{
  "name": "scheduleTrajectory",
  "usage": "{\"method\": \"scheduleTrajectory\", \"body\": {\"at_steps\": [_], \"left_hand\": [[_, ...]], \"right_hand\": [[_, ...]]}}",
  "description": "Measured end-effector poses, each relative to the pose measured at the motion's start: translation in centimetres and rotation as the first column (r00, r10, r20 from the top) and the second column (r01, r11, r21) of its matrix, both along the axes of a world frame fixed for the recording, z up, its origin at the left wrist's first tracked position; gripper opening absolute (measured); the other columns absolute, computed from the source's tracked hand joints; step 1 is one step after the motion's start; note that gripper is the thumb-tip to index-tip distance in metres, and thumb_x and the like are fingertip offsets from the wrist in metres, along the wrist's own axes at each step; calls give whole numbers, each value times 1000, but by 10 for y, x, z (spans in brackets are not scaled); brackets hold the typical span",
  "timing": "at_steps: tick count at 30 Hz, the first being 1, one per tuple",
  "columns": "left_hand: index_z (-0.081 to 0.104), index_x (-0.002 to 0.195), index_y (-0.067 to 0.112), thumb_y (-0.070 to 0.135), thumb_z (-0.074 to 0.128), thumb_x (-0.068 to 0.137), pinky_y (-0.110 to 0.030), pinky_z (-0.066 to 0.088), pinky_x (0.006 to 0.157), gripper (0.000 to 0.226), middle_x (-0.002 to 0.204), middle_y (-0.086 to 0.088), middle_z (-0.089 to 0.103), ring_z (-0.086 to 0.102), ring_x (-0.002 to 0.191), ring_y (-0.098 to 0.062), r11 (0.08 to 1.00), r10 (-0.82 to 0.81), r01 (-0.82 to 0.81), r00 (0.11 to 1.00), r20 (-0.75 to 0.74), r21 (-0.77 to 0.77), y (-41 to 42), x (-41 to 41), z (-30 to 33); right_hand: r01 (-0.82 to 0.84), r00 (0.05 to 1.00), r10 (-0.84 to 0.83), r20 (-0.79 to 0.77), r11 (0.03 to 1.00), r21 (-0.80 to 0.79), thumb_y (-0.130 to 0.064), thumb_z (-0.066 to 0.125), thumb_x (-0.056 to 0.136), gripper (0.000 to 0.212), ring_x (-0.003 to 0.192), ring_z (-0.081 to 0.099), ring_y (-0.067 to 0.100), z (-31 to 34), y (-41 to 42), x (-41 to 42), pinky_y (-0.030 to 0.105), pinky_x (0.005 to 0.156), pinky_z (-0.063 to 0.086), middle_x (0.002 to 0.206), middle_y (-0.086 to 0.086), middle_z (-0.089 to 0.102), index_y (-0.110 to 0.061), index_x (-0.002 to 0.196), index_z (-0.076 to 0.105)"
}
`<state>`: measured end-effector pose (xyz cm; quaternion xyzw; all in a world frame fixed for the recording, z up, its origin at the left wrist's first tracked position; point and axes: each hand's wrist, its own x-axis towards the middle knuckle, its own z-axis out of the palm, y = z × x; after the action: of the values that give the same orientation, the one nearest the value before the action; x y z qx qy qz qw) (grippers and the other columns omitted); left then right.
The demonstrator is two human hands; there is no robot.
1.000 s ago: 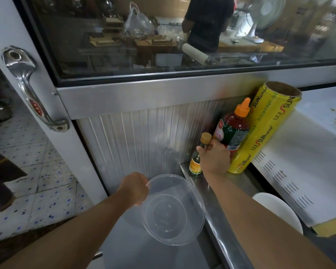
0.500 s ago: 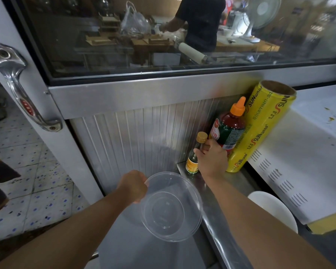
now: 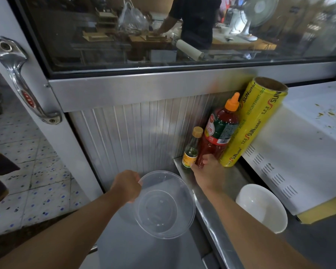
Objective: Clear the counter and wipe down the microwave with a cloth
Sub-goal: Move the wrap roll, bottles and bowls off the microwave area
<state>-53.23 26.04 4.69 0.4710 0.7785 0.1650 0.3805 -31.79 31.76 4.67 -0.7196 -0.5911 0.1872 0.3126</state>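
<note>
Head view: right hand (image 3: pixel 208 171) fingers grasp the sauce bottle (image 3: pixel 217 131) base on the worktop (image 3: pixel 229 179) — between small bottle (image 3: pixel 191 150) and yellow wrap roll (image 3: pixel 252 125) against the microwave (image 3: pixel 303 144). Left hand (image 3: pixel 127 184) fingers grip a clear bowl (image 3: pixel 164 204); white bowl (image 3: pixel 262 206) nearby.

Standing on the steel counter (image 3: pixel 217 216): two bottles, one red plastic chili-sauce bottle (image 3: pixel 218 131) and one small green glass bottle (image 3: pixel 191 150); one yellow cling-film roll (image 3: pixel 254 123); two bowls, one clear plastic (image 3: pixel 164 204), one white (image 3: pixel 262 207).

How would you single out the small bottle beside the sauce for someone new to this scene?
Find the white microwave on the steel counter. Left of it stand a yellow wrap roll, a red sauce bottle, then the small bottle: shortest, green glass, tan cap.
</note>
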Motion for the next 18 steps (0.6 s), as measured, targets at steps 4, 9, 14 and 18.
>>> {"method": "scheduleTrajectory", "body": {"at_steps": [4,9,14,18], "left_hand": [[69,93,-3,-10,54,79,-46,58,76,22,91,-25,69,68,88,-38,999,27,-27,1000,-1,-18,-4,-8,-7],[69,97,1,-3,55,83,-42,57,78,20,96,-21,69,67,90,-35,1000,-11,10,997,-77,-13,-2,-17,-17],[66,100,0,2,49,88,-42,56,82,22,101,-20,67,66,94,-35,999,-39,41,991,-130,14,4,-21,-28],[68,101,3,4,57,86,-38,56,82,18,103,-16,67,66,93,-31,993,-116,112,971,-208,-30,7,-23,-37]], "right_hand": [[-3,1000,0,-24,989,-149,-33,72,78,38,97,63,30,-20,1,-4,24,72,41,107,10,68,-10,106,61],[56,984,-97,-151,965,-255,-35,71,79,49,107,59,32,-36,11,-13,27,81,41,116,14,64,-6,115,55],[157,963,-205,-172,953,-258,-37,70,80,51,109,57,36,-46,26,-24,32,84,44,114,20,63,2,110,59],[214,957,-257,-137,940,-265,-42,68,82,54,111,57,35,-52,34,-29,33,86,44,116,19,63,2,112,58]]}}
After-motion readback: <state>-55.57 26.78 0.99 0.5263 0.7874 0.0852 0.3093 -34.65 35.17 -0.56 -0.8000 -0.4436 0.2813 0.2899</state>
